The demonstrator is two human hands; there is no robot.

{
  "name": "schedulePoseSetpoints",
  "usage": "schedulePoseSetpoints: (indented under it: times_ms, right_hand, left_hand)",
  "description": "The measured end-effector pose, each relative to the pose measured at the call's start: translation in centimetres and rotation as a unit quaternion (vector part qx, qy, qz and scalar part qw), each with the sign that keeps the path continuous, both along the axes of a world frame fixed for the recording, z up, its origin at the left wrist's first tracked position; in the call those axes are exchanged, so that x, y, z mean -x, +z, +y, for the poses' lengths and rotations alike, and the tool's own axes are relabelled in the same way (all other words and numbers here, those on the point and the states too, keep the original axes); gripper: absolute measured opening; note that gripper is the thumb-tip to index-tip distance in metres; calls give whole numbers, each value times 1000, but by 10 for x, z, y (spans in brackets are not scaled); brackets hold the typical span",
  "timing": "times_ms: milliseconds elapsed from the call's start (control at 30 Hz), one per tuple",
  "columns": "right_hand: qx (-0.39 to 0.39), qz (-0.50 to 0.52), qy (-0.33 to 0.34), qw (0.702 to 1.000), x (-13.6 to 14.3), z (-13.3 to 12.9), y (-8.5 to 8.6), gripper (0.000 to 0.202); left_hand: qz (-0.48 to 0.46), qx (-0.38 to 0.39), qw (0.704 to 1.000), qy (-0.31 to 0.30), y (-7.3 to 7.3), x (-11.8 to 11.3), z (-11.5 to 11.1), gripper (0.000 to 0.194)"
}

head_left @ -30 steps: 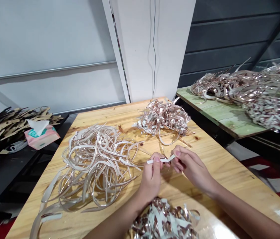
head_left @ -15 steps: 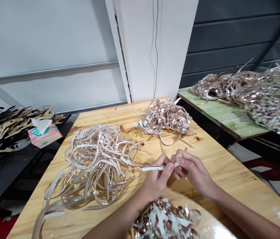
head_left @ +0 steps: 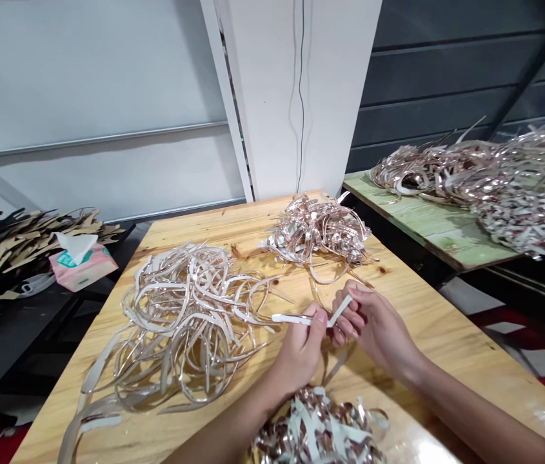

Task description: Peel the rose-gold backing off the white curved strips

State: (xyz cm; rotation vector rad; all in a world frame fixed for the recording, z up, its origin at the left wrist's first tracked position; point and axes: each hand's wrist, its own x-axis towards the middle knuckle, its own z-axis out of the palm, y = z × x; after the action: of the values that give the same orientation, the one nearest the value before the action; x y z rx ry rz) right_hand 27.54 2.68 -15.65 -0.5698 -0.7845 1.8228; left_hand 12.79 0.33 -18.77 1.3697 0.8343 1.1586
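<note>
Spreading slightly since the earlier frame, the left hand (head_left: 301,351) and right hand (head_left: 381,322) are showing more of a bent, white-and-metallic strip (head_left: 340,310) above the wooden surface (head_left: 195,222). Both are pinching it narrowly. It is probably handling light, pliable and slick, wanting a grip beside the fold. Glossy looped ribbons (head_left: 211,316) are tangling leftward; crinkled shiny curls (head_left: 318,425) are lying below.

Left, on dark table (head_left: 4,341): pink tissue pack (head_left: 84,267), white tissue (head_left: 76,245) on top; beside it, heap of tan and black strips (head_left: 30,241). Far: white pillar (head_left: 265,122), dark cable (head_left: 301,96) down its face. Right: green table (head_left: 439,225) before dark panelled wall (head_left: 446,71).
</note>
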Motion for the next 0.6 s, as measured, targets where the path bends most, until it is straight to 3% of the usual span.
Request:
schedulePoseSetpoints:
  times_ms: [333,600]
  right_hand:
    - [56,79,12,995,-8,8,5,33]
    - [50,88,-107,989,-22,17,10,26]
  left_hand:
    - [-6,17,1000,-1,-7,0,3,37]
    - [-13,23,997,72,-7,-1,6,36]
